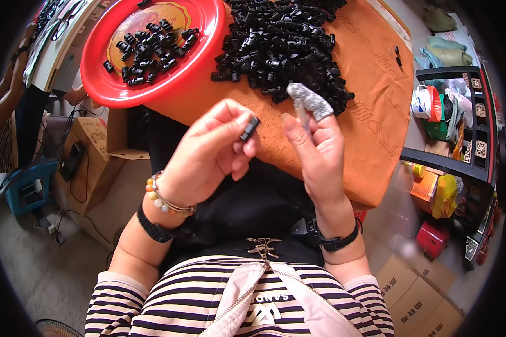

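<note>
Between the thumb and forefinger of my left hand (219, 140) is a small black plastic part (249, 129), held tilted above the near edge of the table. My right hand (319, 146) pinches a slim, pale, translucent tool (301, 114) upright; its kind is not clear. Grey cloth finger covers (311, 101) wrap fingertips of that hand. The two hands are apart. Beyond them, a large heap of similar black plastic parts (281, 45) lies on the orange tablecloth (365, 73). More black parts (157, 48) sit in a round red tray (90, 67) at the far left.
Two thin dark pieces (398, 56) lie near the cloth's right edge. A dark shelf rack (444, 163) with bags and tubs stands at right, above cardboard boxes (416, 297). At left are a carton (93, 146), a blue stool (31, 185) and another person's arm (14, 84).
</note>
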`<state>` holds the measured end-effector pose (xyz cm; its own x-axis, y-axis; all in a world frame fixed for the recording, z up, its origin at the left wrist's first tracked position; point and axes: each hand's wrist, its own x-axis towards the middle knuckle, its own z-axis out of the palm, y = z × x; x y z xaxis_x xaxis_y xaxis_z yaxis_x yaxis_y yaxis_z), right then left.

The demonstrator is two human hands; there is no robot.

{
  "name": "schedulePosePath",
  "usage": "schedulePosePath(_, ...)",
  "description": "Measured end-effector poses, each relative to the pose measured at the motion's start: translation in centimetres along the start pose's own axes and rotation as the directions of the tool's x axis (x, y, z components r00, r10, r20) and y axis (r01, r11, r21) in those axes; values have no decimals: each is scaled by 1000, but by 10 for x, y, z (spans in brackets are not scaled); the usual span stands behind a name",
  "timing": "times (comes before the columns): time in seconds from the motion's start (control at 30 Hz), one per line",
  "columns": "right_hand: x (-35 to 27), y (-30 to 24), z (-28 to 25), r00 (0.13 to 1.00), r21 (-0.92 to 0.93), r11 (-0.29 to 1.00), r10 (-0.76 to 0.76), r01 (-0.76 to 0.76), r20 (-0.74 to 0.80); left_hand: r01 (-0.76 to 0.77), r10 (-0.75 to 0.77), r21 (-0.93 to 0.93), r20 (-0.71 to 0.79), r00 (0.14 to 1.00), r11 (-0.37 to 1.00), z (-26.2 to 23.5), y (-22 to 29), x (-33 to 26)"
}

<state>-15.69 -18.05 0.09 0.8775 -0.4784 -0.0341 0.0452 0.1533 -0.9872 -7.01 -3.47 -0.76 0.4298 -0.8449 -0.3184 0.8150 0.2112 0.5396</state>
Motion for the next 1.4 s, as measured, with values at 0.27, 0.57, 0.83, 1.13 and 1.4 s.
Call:
schedulePosePath(0.27, 2, 9, -36, 988, -154, 987, -61, 39, -145, -423, 418, -49, -87, 904, 905, -29, 47, -6)
schedulePosePath(0.57, 4, 17, -25, 982, -280, 959, -98, 50, -159, -496, 489, -40, -121, 864, 867, -26, 55, -8)
schedulePosePath(0.83, 19, 28, -10, 968, -416, 891, -238, 183, -82, -160, 181, 154, -137, 974, 975, -12, 10, -1)
schedulePosePath(1.13, 30, 32, -1, 947, -685, 678, -315, 267, 57, -59, 92, 230, -136, 986, 971, -9, -4, 4)
schedulePosePath(1.4, 31, 28, 6, 945, -763, 580, -299, 287, 128, -70, 105, 224, -149, 983, 972, -11, 0, 4)
